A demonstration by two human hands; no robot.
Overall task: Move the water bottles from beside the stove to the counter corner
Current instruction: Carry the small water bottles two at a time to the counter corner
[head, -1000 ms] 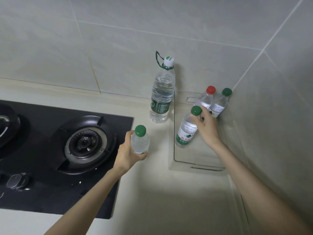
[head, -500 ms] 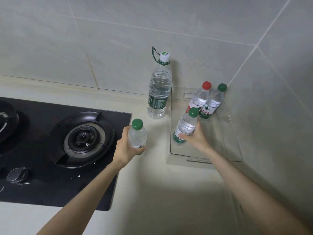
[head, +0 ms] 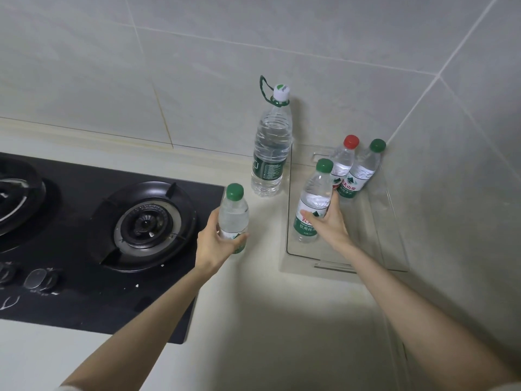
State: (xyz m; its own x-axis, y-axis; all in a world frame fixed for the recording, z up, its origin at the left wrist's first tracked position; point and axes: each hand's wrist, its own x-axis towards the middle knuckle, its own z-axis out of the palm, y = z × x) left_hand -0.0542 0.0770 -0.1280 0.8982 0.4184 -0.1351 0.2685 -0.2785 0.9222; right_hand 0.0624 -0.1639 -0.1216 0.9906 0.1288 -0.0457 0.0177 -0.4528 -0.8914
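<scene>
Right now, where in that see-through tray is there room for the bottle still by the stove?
The clear tray has bare floor in its near right part, between the bottle in the right hand and the right wall. Its back corner is crowded: the red-capped bottle and a green-capped bottle stand together there. The left hand holds the small bottle beside the stove.

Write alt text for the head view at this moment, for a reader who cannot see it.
Each hand grips a small green-capped water bottle: the left hand holds one beside the black stove, the right hand holds another in a clear tray at the tiled corner. Two small bottles stand at the tray's back; a tall bottle stands outside it.
</scene>
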